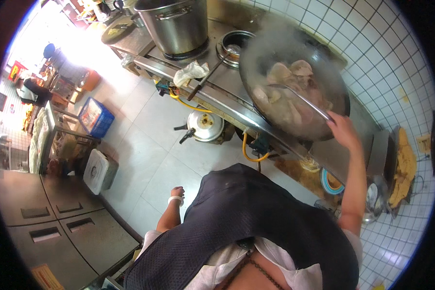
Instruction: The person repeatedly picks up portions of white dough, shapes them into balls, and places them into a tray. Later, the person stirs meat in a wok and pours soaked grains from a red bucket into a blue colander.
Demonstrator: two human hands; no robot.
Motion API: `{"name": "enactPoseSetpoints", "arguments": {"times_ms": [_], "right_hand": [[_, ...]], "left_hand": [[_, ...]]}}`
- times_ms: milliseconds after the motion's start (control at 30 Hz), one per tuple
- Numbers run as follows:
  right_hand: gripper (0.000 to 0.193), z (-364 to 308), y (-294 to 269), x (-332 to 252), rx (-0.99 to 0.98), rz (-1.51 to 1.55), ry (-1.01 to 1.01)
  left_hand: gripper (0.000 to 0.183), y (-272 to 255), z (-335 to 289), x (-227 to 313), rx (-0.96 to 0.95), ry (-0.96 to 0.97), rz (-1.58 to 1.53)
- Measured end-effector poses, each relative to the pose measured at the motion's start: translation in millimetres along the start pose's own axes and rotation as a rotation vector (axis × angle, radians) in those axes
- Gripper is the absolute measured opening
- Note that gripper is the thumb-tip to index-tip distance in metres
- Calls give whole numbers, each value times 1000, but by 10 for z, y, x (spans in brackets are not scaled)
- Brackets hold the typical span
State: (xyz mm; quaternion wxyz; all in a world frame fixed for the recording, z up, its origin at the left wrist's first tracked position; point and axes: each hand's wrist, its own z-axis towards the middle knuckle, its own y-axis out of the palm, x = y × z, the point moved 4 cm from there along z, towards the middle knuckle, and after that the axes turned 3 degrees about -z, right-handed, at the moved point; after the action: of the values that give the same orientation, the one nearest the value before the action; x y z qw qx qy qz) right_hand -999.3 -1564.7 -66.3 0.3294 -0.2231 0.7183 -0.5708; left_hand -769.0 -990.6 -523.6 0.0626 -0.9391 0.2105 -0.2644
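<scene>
My right hand grips the handle end of a long metal cooking utensil. It reaches over a large dark wok, and its far end lies among big pale pieces of meat; the exact shape of its head does not show. Steam rises from the wok and blurs part of the contents. Down at my left side, my left hand hangs over the floor with fingers curled in. Nothing shows in it, and a white bracelet circles the wrist.
Left of the wok stand a small round pot with a long-handled ladle, a white cloth and a tall steel stockpot. A pressure cooker sits below the stove's front edge. A blue crate and lidded bin stand farther left.
</scene>
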Motion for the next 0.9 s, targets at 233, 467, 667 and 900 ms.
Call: {"name": "enactPoseSetpoints", "arguments": {"times_ms": [233, 467, 667, 900], "right_hand": [[44, -656, 369, 412, 204, 258, 131], [46, -904, 931, 1597, 722, 414, 225], [44, -830, 1692, 2716, 834, 175, 521], [40, -60, 2379, 2763, 453, 447, 809]], "left_hand": [[11, 265, 269, 164, -97, 340, 677], [23, 628, 186, 488, -54, 211, 403], [25, 656, -178, 495, 26, 216, 376], [28, 702, 398, 190, -466, 307, 784]]}}
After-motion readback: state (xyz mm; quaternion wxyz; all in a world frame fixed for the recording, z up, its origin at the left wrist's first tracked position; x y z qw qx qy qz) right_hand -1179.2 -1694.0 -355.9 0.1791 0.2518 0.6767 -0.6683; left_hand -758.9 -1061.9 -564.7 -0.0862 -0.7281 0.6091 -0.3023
